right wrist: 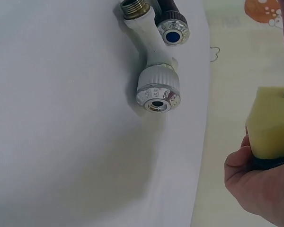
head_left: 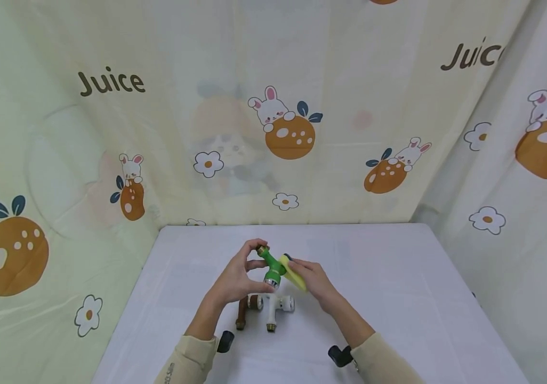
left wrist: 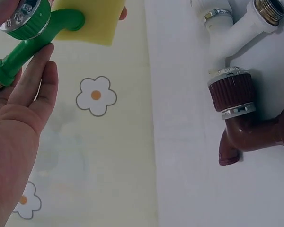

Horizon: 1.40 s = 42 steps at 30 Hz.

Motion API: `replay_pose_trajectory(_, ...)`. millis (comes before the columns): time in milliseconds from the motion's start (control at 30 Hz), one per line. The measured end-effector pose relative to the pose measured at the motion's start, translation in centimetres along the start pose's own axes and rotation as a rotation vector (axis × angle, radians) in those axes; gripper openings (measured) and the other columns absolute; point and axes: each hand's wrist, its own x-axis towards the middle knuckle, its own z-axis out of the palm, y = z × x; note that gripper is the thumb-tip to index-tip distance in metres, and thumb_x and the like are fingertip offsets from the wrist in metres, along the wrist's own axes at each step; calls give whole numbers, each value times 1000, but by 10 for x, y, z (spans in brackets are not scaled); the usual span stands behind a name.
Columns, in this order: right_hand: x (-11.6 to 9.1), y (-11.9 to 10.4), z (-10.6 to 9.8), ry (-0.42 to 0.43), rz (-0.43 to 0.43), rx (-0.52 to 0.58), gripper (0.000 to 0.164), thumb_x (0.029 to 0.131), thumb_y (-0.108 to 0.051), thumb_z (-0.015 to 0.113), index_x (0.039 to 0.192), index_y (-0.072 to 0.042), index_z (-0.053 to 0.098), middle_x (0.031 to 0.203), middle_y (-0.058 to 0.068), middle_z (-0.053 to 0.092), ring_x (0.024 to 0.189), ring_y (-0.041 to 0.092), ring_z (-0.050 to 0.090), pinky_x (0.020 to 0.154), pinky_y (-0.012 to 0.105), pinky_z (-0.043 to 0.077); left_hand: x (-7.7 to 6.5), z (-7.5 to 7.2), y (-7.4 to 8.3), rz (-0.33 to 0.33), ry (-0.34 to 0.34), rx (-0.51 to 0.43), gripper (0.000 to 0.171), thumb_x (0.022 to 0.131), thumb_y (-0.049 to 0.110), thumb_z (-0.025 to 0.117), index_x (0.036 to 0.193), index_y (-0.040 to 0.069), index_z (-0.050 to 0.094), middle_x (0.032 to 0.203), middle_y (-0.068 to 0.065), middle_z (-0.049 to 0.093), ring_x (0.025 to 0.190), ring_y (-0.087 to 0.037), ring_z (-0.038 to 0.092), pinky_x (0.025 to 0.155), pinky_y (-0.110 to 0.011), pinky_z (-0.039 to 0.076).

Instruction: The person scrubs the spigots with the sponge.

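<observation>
My left hand (head_left: 236,278) grips a green plastic tap (head_left: 275,265) above the table, fingers at its brass threaded end and thumb by its chrome-trimmed knob. In my right hand (head_left: 316,281) is a yellow sponge (head_left: 295,275) with a dark backing, pinched between thumb and fingers. The sponge meets the tap's spout in the left wrist view, where the green spout (left wrist: 73,20) lies against the yellow face. Below the hands, a white tap (head_left: 272,314) and a brown tap (head_left: 242,312) lie side by side on the table.
A white cloth covers the table (head_left: 374,298). Behind and at both sides hangs a cream curtain (head_left: 340,176) printed with rabbits, oranges and flowers. Black wrist devices (head_left: 225,341) sit by both sleeves.
</observation>
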Motion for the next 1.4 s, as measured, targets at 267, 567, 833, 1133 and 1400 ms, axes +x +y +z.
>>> replay_pose_trajectory(267, -2, -2, -2, -32, 21, -5, 63, 100, -57, 58, 142, -10, 64, 90, 5, 62, 79, 17, 52, 68, 30, 41, 1, 1, -1, -23, -25, -18, 98, 71, 10, 97, 147, 36, 40, 155, 6, 40, 131, -20, 64, 95, -48, 60)
replay_pose_trajectory(567, 2, 6, 0, -109, 51, 298, 66, 102, -61, 50, 132, -4, 62, 95, 5, 63, 85, 18, 59, 73, 29, 51, 1, -2, -2, -14, 24, -104, 94, 75, 9, 94, 148, 25, 37, 149, -3, 47, 130, -26, 64, 94, -45, 61)
replay_pose_trajectory(833, 1, 7, 1, -166, 91, 462, 71, 100, -64, 51, 139, -5, 52, 104, 5, 62, 92, 18, 60, 78, 29, 52, -4, -4, -1, -79, 96, 188, 72, 76, 41, 93, 135, 26, 57, 127, 3, 59, 122, -25, 55, 103, -52, 51)
replay_pose_trajectory(1133, -3, -3, 7, -16, -22, 381, 63, 105, -58, 45, 132, -3, 61, 94, 3, 63, 86, 17, 60, 78, 30, 50, 2, 5, -4, -89, -109, 443, 63, 84, 60, 79, 135, 24, 66, 115, 13, 68, 96, -11, 62, 82, -28, 54)
replay_pose_trajectory(1400, -8, -13, 16, 97, -146, 207, 63, 108, -52, 47, 158, -12, 45, 123, 11, 60, 105, 19, 54, 92, 32, 43, 4, 14, 3, -120, -97, 368, 90, 85, 52, 81, 158, 27, 34, 127, 0, 68, 117, -21, 67, 93, -41, 58)
